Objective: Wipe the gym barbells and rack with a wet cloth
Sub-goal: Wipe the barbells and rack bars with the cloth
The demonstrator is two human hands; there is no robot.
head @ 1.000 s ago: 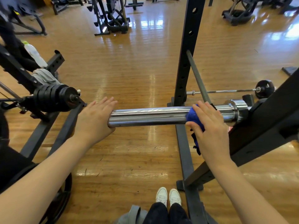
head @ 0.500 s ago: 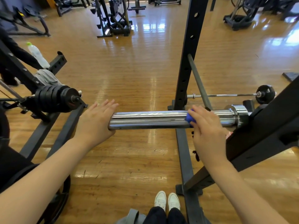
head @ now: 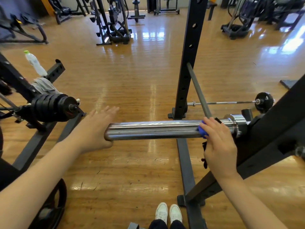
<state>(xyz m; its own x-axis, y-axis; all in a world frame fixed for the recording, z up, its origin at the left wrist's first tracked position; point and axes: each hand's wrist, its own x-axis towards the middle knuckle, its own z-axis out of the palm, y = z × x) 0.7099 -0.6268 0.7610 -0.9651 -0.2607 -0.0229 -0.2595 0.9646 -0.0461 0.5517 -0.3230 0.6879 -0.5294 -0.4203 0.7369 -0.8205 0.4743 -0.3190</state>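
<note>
A chrome barbell sleeve (head: 153, 129) lies level across the middle, its right end resting in the black rack (head: 267, 138). My left hand (head: 97, 128) presses flat against the sleeve's free left end, fingers straight. My right hand (head: 217, 142) grips a blue cloth (head: 202, 131) wrapped over the sleeve near its collar (head: 236, 123). Most of the cloth is hidden under my hand; a dark strip of it hangs below.
A black rack upright (head: 188, 60) with holes stands behind the sleeve, and its base rail (head: 186, 171) runs toward my white shoes (head: 168, 212). A loaded black barbell end (head: 54, 107) sits at left by a bottle (head: 35, 63). A small barbell (head: 262, 101) lies on the floor at right.
My right hand has slid the cloth a little to the right along the sleeve, toward the collar. My left hand stays pressed on the free end.
</note>
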